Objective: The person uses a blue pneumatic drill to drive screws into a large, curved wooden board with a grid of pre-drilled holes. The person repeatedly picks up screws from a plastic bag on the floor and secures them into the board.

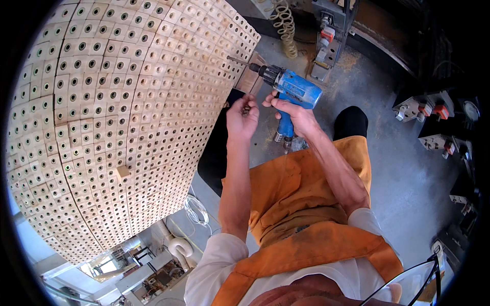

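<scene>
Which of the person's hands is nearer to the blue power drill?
Right. The right hand wraps the handle of the blue power drill; the left hand is cupped just beside it, apart, holding small pieces.

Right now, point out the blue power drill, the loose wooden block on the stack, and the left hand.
blue power drill [298,89], head view, motor body.
loose wooden block [122,172], head view, top face.
left hand [241,118], head view, back of hand.

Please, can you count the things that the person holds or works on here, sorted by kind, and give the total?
Blue drill, in right hand: 1
Small dark pieces, in left hand, too small to count: 1 handful
Big panel of drilled wooden blocks: 1
Loose block on panel: 1
Total: 4
</scene>
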Tool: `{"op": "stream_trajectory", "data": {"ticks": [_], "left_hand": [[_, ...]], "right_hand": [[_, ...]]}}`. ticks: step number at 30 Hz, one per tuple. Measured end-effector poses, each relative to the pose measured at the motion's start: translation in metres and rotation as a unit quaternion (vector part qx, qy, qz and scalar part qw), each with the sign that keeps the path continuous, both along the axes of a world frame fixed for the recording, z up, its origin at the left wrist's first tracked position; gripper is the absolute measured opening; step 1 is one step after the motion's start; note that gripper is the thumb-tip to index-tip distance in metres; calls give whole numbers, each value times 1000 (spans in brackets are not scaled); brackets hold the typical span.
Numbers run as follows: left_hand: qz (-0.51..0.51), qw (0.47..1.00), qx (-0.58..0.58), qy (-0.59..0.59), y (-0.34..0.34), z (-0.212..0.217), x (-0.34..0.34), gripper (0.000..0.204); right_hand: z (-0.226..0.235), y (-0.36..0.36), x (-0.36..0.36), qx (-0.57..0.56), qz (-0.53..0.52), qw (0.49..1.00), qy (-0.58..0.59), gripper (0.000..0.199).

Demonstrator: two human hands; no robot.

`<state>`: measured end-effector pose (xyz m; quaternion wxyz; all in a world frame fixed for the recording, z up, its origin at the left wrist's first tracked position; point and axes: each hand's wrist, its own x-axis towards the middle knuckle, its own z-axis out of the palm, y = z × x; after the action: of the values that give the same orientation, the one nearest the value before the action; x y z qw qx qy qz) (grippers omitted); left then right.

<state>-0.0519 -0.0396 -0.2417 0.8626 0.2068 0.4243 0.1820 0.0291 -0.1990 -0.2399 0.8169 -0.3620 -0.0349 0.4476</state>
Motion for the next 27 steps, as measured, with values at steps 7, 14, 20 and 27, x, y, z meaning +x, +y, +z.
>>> {"op": "stream_trajectory", "data": {"ticks": [7,14,20,27], "left_hand": [[-97,992,-12,-77,-13,-12,-36,23],[-199,975,80,-66,2,12,-19,25],[-153,976,129,-91,27,35,27,26],[-211,961,177,-38,37,44,46,26]], "right_hand": [[15,-7,-1,5,0,1000,22,27],[10,-47,-3,-9,-10,1000,5,29],[-1,-65,-4,-15,-1,1000,20,28],[-6,-68,1,13,24,999,33,29]]}}
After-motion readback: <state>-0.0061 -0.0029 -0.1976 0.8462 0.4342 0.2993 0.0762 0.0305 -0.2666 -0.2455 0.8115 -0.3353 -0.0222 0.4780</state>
